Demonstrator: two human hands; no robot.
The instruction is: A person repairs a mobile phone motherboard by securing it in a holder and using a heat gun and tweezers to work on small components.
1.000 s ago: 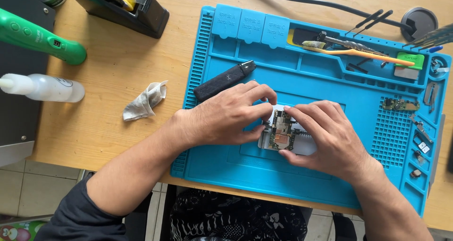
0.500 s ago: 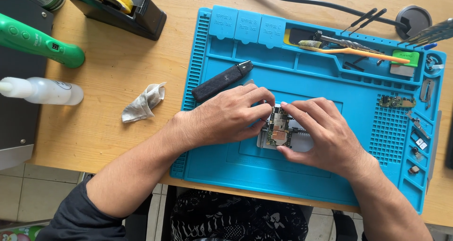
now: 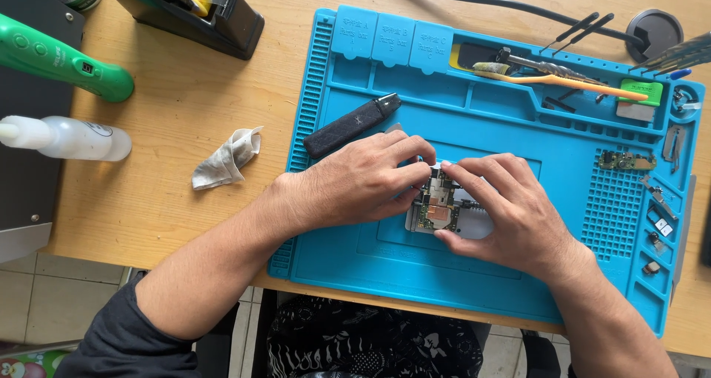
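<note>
A small phone circuit board (image 3: 437,209) lies on a silver phone frame in the middle of a blue silicone repair mat (image 3: 481,274). My left hand (image 3: 355,182) grips the board's left edge with thumb and fingers. My right hand (image 3: 503,208) holds the right side, its fingertips pinching at the board's top edge. Both hands cover most of the phone frame. A black slim pen-like device (image 3: 352,125) lies on the mat just above my left hand.
Mat trays at the top right hold tweezers, an orange spudger (image 3: 570,82) and a green block. Small parts sit along the mat's right side (image 3: 626,159). On the wooden desk to the left: a crumpled cloth (image 3: 226,158), clear squeeze bottle (image 3: 70,137), green tool (image 3: 59,59), tape dispenser (image 3: 189,4).
Both hands stay on the board; the fingertips have shifted slightly at its top edge. Nothing else has moved.
</note>
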